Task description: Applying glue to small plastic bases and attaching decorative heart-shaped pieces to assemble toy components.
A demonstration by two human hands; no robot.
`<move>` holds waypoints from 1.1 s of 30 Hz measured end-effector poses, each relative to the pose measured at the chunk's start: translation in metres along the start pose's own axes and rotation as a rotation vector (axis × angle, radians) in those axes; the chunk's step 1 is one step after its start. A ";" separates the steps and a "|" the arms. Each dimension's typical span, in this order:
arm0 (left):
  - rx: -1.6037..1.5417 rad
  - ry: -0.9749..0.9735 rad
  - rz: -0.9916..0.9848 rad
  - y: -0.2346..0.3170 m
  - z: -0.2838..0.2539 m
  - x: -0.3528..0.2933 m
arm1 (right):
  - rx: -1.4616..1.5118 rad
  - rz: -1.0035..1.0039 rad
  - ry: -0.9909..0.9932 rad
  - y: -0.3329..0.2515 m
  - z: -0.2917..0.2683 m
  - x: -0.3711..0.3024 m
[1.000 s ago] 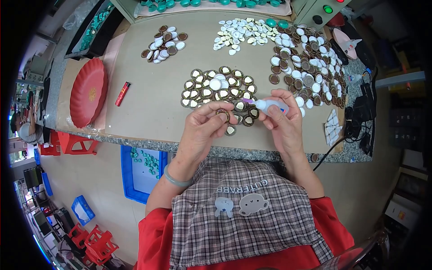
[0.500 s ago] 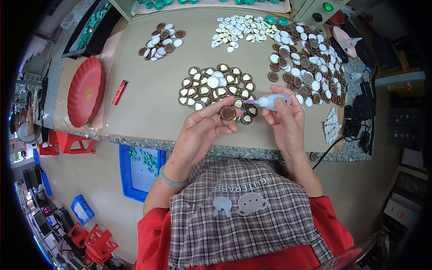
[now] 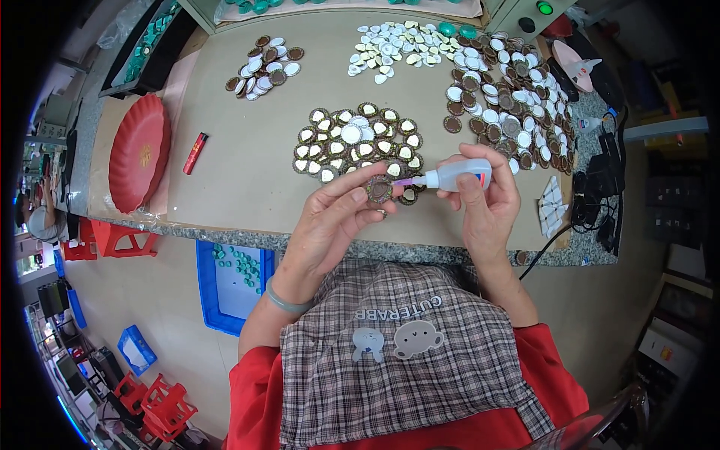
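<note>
My left hand (image 3: 324, 217) pinches a round brown disc (image 3: 379, 190) with a beaded rim between thumb and fingers, its face turned up. Something small shows at the lower fingertips, too small to name. In my right hand (image 3: 489, 217) is a white squeeze bottle (image 3: 454, 177), lying almost level. Its thin purple nozzle points left and reaches the disc's right edge; whether it touches cannot be made out. Just beyond both hands, a cluster of similar discs (image 3: 321, 150) carries pale cream pieces on top, with a few plain white discs (image 3: 352, 134) on the cluster.
Brown and white discs (image 3: 517, 112) spread over the right side, beside small cream pieces (image 3: 405, 46). A smaller disc pile (image 3: 264, 69) lies at far left. Leftward are a red fluted dish (image 3: 141, 154) and a red tube (image 3: 195, 154). Black cables (image 3: 592, 202) run along the right edge.
The bottle has moved left, bringing its nozzle from a gap away up to the disc. My left hand keeps its pinch on the disc, almost in place.
</note>
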State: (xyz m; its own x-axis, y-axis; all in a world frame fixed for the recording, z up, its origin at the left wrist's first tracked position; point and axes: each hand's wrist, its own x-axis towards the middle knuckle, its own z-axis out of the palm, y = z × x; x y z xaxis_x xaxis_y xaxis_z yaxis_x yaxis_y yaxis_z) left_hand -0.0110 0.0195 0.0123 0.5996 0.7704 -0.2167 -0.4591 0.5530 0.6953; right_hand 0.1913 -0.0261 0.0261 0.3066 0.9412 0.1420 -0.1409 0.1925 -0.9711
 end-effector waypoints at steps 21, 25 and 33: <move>-0.049 0.030 -0.015 0.000 -0.001 -0.002 | -0.537 -0.426 -0.086 -0.007 0.001 -0.012; -0.053 0.039 -0.014 -0.001 -0.003 -0.001 | -0.561 -0.466 -0.097 -0.009 0.002 -0.010; -0.013 0.083 0.010 -0.001 -0.002 -0.002 | -0.651 -0.645 -0.107 -0.008 0.002 -0.009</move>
State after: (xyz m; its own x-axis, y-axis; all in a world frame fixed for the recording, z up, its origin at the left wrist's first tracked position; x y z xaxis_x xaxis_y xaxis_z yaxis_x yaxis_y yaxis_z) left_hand -0.0130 0.0183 0.0105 0.5389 0.7994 -0.2658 -0.4739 0.5485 0.6889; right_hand 0.1880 -0.0354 0.0329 0.0489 0.7326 0.6789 0.5941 0.5251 -0.6094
